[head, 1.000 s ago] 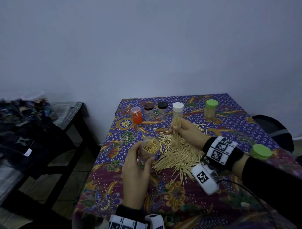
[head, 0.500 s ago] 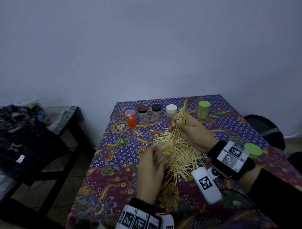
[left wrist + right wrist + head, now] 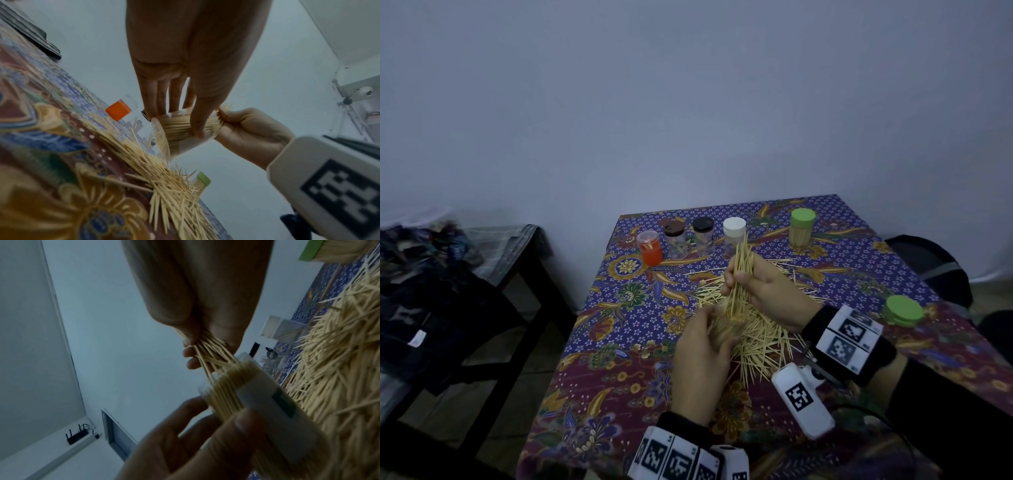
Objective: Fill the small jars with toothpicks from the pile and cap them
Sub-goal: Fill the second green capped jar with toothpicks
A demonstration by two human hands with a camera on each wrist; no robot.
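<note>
Now, left to right across your table:
Side bench point(image 3: 510, 240): stands to the far left of your table, dark clothing piled on it.
Tablecloth point(image 3: 619, 342): a floral print of blue, maroon and gold covers the table.
Far row: an orange jar point(image 3: 649, 247), a brown-capped jar point(image 3: 674, 239), a black-capped jar point(image 3: 703, 235) and a white-capped jar point(image 3: 734, 232) stand side by side along the far edge, all upright.
Left hand point(image 3: 702, 363): your fingers and thumb curl around the clear jar point(image 3: 180, 134), gripping it near the middle of the table, just above the pile. You hold it tilted, mouth towards your right hand, and it is already packed with toothpicks.
Bundle point(image 3: 738, 274): a bunch of toothpicks, its lower ends at the jar's mouth, its upper ends fanning out towards the far row.
Right hand point(image 3: 763, 291): your fingertips point(image 3: 190, 352) are closed in a pinch around the bundle, just above the jar's rim.
Pile point(image 3: 760, 332): loose toothpicks lie scattered on the cloth under and between both hands.
Green-capped jar point(image 3: 802, 229): upright at the far right, full of toothpicks.
Green lid point(image 3: 904, 310): lies on the cloth at the right edge, well apart from the pile.
</note>
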